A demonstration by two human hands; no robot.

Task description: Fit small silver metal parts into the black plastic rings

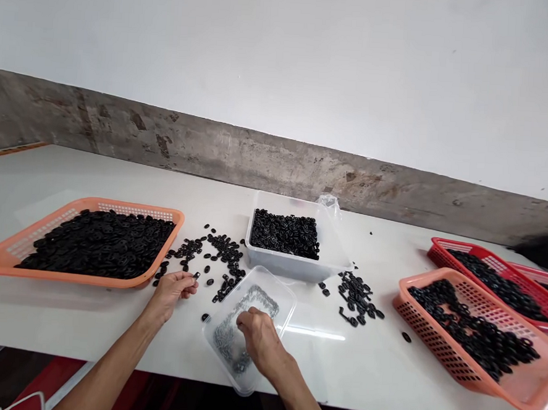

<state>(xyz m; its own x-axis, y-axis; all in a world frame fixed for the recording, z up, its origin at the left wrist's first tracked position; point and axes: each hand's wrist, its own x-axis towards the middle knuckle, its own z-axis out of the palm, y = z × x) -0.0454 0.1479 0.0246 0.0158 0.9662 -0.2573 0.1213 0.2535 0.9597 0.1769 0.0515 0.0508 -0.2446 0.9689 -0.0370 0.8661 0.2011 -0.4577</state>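
Observation:
My left hand [172, 289] rests on the white table [62, 322] beside loose black plastic rings [215, 254], its fingers pinched on one small black ring. My right hand [260, 339] reaches into a shallow clear tray [283, 299] of small grey metal pieces [228, 341], fingers curled down among them; what they hold is hidden. An orange basket [1, 256] full of black rings lies just left of my left hand.
A clear tub [293, 265] of black rings stands behind the tray, more loose rings [356, 296] to its right. An orange basket [454, 364] and red baskets [442, 252] with black rings sit at right. A concrete wall base runs behind.

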